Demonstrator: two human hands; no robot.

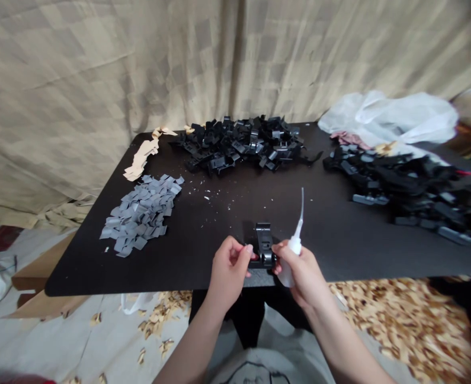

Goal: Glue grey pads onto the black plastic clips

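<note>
A black plastic part [264, 242] stands near the table's front edge, between my two hands. My right hand [301, 266] is closed around a white squeeze bottle [294, 246] whose thin nozzle points up; its thumb and fingertips also touch the part's right side. My left hand [231, 264] is at the part's left side, fingers pinched together, with something small and reddish at the fingertips that I cannot make out. A grey strip [261, 276] lies at the table edge just below the part.
Grey pieces [141, 213] are heaped at the left, black parts [243, 141] at the back. At the right lie black parts with grey pads [403, 186] and a clear plastic bag [391, 114]. Peeled tan strips [141, 159] lie back left on the table [195, 266].
</note>
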